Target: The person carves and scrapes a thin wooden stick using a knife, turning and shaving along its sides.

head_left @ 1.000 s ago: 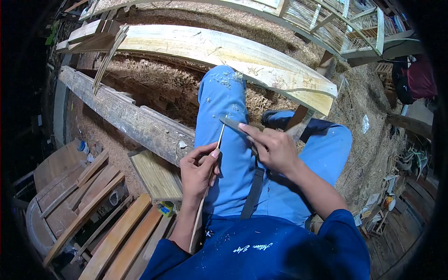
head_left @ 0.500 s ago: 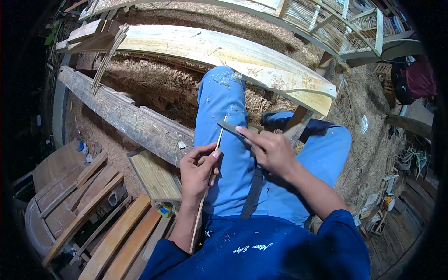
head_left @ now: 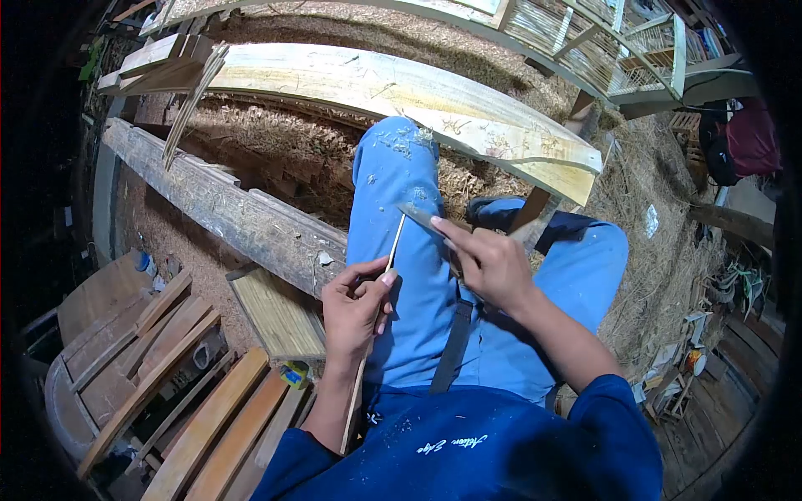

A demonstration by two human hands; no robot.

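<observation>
A thin pale strip (head_left: pixel 394 247) is pinched in my left hand (head_left: pixel 357 302), its upper end over my thigh and its lower length running down along my forearm. My right hand (head_left: pixel 493 263) is closed round a knife, its index finger stretched along the back of the blade (head_left: pixel 420 216). The blade's tip lies at the strip's upper end; whether they touch is too small to tell. The knife's handle is mostly hidden by my fingers. Small shavings (head_left: pixel 399 147) cling to the blue trouser knee.
A long pale plank (head_left: pixel 334 79) crosses beyond my knee, with a bundle of thin strips (head_left: pixel 194 104) at its left. A weathered beam (head_left: pixel 225 207) lies left of my leg. Wooden slats (head_left: pixel 209 417) fill the lower left, and a maroon bag (head_left: pixel 752 140) is at far right.
The knife in my right hand first slid slightly down and left along the strip, then went back up and right to its upper end. My left hand has hardly moved.
</observation>
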